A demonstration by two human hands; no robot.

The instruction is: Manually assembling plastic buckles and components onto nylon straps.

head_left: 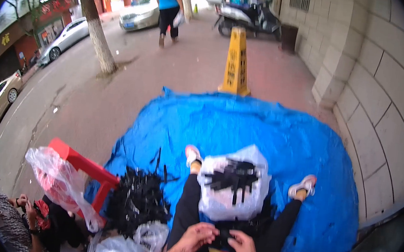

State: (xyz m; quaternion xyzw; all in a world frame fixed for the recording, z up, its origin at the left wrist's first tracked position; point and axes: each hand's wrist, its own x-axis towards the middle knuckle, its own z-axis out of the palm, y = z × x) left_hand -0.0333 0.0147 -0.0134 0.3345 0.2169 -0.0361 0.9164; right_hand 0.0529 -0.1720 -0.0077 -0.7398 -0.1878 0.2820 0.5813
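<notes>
Low in front of my body, my left hand [195, 239] and my right hand [246, 251] face each other with fingers curled. They pinch a small black strip [223, 237] between them; its exact shape is too small to make out. Just beyond, between my outstretched legs, stands a white plastic bag [213, 204]. Several black strips [238, 176] lie on top of it. More dark pieces sit under its near edge, partly hidden by my hands. A large heap of black strips [136, 203] is spread to the left of my left leg.
A blue tarp [281, 130] lies beneath me. To the left are a red plastic stool [85, 162] draped with a clear bag [59, 174], and a seated person [17, 214]. A yellow caution sign [237, 65] stands beyond the tarp, a stone wall [375, 96] at right. A pedestrian [169, 5] is farther off.
</notes>
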